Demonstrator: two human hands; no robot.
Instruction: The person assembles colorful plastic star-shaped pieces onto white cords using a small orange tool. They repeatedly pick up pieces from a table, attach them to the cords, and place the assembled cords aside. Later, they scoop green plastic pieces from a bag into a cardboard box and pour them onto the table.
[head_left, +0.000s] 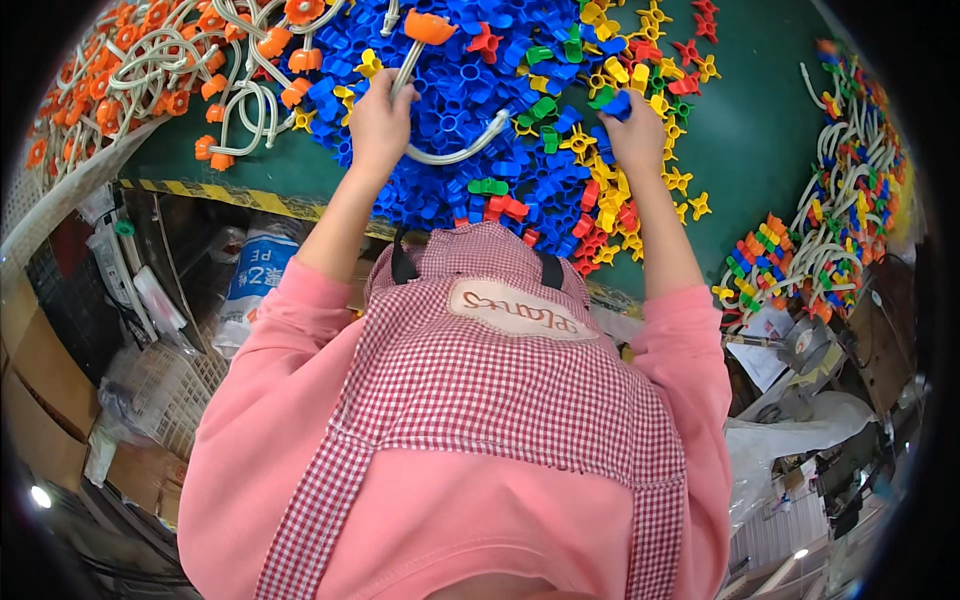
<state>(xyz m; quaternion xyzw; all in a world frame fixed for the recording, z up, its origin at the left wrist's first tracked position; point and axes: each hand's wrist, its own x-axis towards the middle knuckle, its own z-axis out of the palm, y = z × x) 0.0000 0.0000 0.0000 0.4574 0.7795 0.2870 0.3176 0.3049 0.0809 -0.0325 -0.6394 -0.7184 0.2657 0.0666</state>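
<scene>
Left grip (381,122) closed on cord (455,158) (orange-tipped), over blue pile (455,92), right grip (638,135) pinching blue piece (618,106), at pile's right side

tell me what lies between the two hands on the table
In the head view, blue pieces fill most of the stretch from left hand to right hand, with a white cord curving over them and green and yellow ones nearer the right.

Head-worn fisheye view, facing down, near; apron (510,400) closest
</scene>
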